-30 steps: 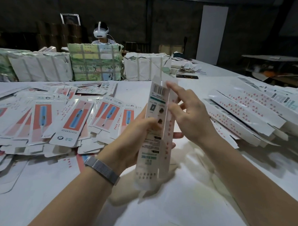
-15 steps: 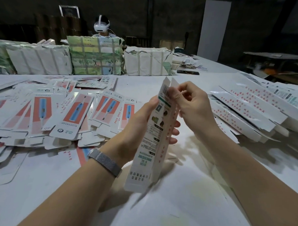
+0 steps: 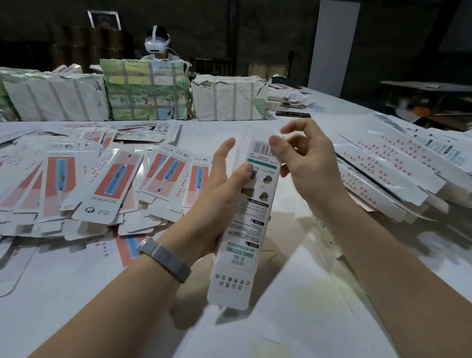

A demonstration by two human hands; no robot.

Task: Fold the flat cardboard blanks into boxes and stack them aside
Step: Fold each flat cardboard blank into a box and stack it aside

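Observation:
A long, narrow white box [image 3: 243, 233] with green print and a barcode stands nearly upright above the table [image 3: 290, 330], its printed back face toward me. My left hand [image 3: 220, 202] grips it at mid-length, thumb on the front face, fingers behind. My right hand [image 3: 303, 162] is at the top end, thumb pressed on the barcode area and the other fingers curled just above the top flap. Flat blanks [image 3: 105, 184] with red and blue print lie spread on the left. Folded boxes [image 3: 392, 172] are stacked on the right.
Wrapped bundles [image 3: 144, 93] of stock line the table's far side, with a person in a headset [image 3: 157, 44] behind them. A dark phone [image 3: 293, 114] lies near the far right. A large white sheet covers the table in front of me.
The box has turned from edge-on and tilted to face me flat and nearly upright. My right hand has shifted from gripping the top edge to thumbing the barcode end.

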